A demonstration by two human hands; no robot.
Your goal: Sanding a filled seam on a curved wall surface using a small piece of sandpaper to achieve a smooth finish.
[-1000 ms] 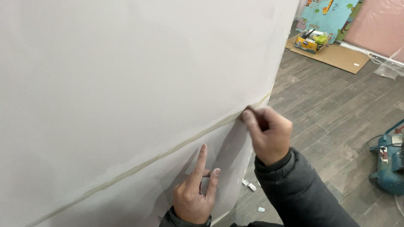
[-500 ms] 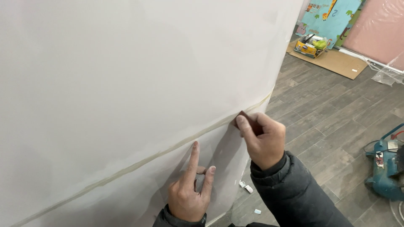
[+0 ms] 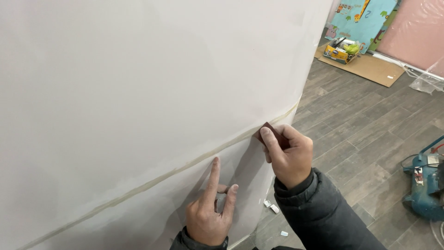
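Sandpaper [image 3: 272,133] pinched in the right hand's [image 3: 287,155] grip risks gouging the taped seam [image 3: 185,167] just beside it, while the left hand [image 3: 210,217], grip released, braces the white wall [image 3: 138,83].

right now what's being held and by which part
The right hand pinches a small dark red-brown pad by its lower end. The left hand holds nothing, fingers on the white wall.

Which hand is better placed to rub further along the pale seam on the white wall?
The right hand, probably: it grips the dark brown sanding piece against the seam. The left hand only rests its fingers flat on the wall below it.
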